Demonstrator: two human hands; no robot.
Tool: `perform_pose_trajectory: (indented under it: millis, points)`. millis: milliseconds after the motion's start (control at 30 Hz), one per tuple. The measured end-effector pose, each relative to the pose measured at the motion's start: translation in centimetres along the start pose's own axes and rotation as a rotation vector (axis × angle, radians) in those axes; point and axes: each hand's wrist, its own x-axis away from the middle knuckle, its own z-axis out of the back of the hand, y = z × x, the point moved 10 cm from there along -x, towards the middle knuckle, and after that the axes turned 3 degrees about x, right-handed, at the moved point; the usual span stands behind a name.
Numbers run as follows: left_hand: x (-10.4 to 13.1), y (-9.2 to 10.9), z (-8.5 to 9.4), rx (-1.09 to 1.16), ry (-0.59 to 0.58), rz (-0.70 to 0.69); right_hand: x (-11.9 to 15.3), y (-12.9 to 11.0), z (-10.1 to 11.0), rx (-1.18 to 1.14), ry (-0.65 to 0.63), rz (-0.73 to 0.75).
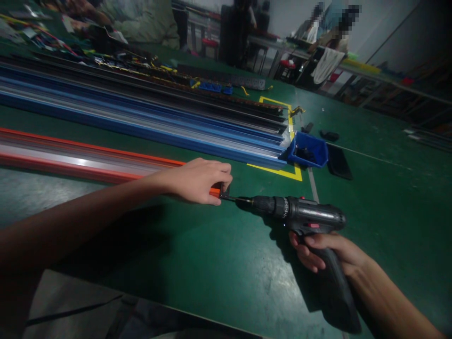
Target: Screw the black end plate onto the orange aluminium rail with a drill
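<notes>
My left hand (199, 180) is closed around the right end of a long orange-edged metal profile (81, 161), which lies on the green tabletop. A small dark end piece (224, 193) shows at the profile's tip, just past my fingers. With my right hand (328, 249) I grip a black cordless drill (314, 219) by its handle. The drill points left, and its long thin bit (240, 200) meets the dark end piece. My left fingers hide part of the profile's end.
Blue-edged profiles (141, 122) lie in a stack beyond the orange one. A blue bin (309, 149) with dark parts stands at their right end, beside a flat black object (339, 162). Yellow tape (282, 173) marks the table. Another person's sleeve (141, 23) is across the table.
</notes>
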Motion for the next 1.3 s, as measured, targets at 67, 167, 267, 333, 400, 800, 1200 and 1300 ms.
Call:
perform_pose_trajectory:
  millis: [67, 167, 267, 333, 400, 800, 1200, 1300]
  points:
    - [-0.01, 0.02, 0.01, 0.003, 0.002, 0.001, 0.0, 0.01, 0.06, 0.008, 0.004, -0.005]
    - [-0.01, 0.03, -0.01, 0.004, 0.002, 0.003, -0.01, 0.04, 0.14, 0.02, 0.006, -0.009]
    - [0.01, 0.03, 0.02, 0.006, 0.006, -0.002, 0.0, 0.07, 0.23, 0.022, 0.012, -0.005]
    - [0.02, 0.04, 0.04, 0.009, 0.007, -0.009, 0.01, 0.13, 0.27, 0.025, 0.015, -0.006]
    - [0.02, 0.04, 0.02, 0.011, 0.005, -0.013, 0.01, 0.15, 0.31, 0.027, 0.021, -0.008]
    - [0.19, 0.41, 0.43, 0.034, 0.022, -0.034, -0.04, 0.12, -0.2, 0.01, -0.023, -0.024]
    - [-0.36, -0.55, 0.27, 0.086, 0.029, 0.023, -0.07, 0.05, -0.13, 0.032, -0.018, -0.013]
    - [-0.34, -0.52, 0.39, 0.088, 0.043, 0.027, -0.04, 0.1, -0.11, 0.031, -0.015, -0.018]
